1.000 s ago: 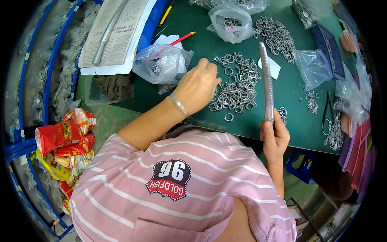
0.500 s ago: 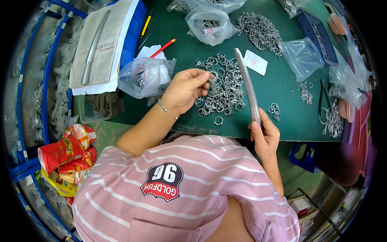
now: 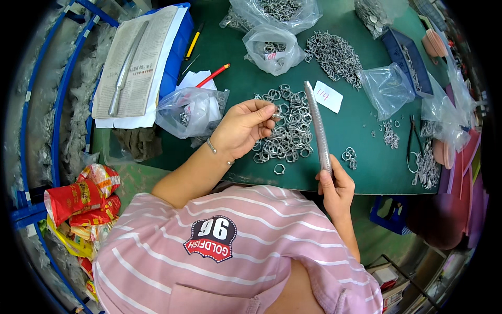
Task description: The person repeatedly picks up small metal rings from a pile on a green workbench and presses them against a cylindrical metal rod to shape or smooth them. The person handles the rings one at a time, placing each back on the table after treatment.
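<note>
My right hand (image 3: pixel 335 187) is closed round the thick lower end of a ring mandrel (image 3: pixel 318 125), a tapered grey metal stick with marks along it. The mandrel points up and away, its thin tip toward the far side of the table. Thumb and fingers of my left hand (image 3: pixel 250 125) pinch a small silver ring (image 3: pixel 277 114) at the left edge of a heap of silver rings (image 3: pixel 291 135). One loose ring (image 3: pixel 279 169) lies in front of the heap. A few more rings (image 3: pixel 349 156) sit to the right of the mandrel.
A white paper slip (image 3: pixel 328 97) lies beyond the mandrel. Clear plastic bags (image 3: pixel 274 48) and a pile of metal pieces (image 3: pixel 334 56) stand farther back. At left are a blue box (image 3: pixel 178 49), a red pen (image 3: pixel 213 76) and another mandrel (image 3: pixel 127 73). Black pliers (image 3: pixel 413 137) rest at right.
The ring in my left hand now shows lifted at my fingertips, near the heap. My right hand keeps hold of the mandrel. The whole view has shifted slightly, so the table appears lower.
</note>
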Demonstrator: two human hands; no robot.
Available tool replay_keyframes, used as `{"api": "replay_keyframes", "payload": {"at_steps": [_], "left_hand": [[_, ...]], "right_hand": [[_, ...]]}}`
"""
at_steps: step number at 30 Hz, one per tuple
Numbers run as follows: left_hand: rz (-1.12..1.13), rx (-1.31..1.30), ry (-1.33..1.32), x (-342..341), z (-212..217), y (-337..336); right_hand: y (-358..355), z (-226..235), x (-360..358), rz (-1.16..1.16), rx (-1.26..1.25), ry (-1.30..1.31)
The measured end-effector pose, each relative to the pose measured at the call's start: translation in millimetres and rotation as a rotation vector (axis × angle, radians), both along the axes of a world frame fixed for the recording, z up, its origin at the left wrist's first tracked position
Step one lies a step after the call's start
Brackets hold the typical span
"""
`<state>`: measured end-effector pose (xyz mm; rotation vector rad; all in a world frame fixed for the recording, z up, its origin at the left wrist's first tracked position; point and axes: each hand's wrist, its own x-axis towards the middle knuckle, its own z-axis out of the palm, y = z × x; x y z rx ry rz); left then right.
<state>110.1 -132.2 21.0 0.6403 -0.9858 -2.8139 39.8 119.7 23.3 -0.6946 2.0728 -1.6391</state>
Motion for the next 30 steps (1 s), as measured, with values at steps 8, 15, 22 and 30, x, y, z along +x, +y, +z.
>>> {"api": "replay_keyframes", "payload": {"at_steps": [8, 15, 22, 30], "left_hand": [[-0.018, 0.168, 0.029, 1, 2, 2], [0.037, 0.232, 0.032, 0, 4, 3], [0.102, 0.078, 0.034, 0, 9, 6], [0.205, -0.113, 0.002, 0, 16, 11]], "right_hand": [[4, -2, -1, 0.051, 0.037, -0.003], [0, -1, 2, 0.022, 0.066, -0.047], [0, 0, 3, 0.025, 0.095, -0.048], [0, 0, 2, 0.053, 0.101, -0.039]]}}
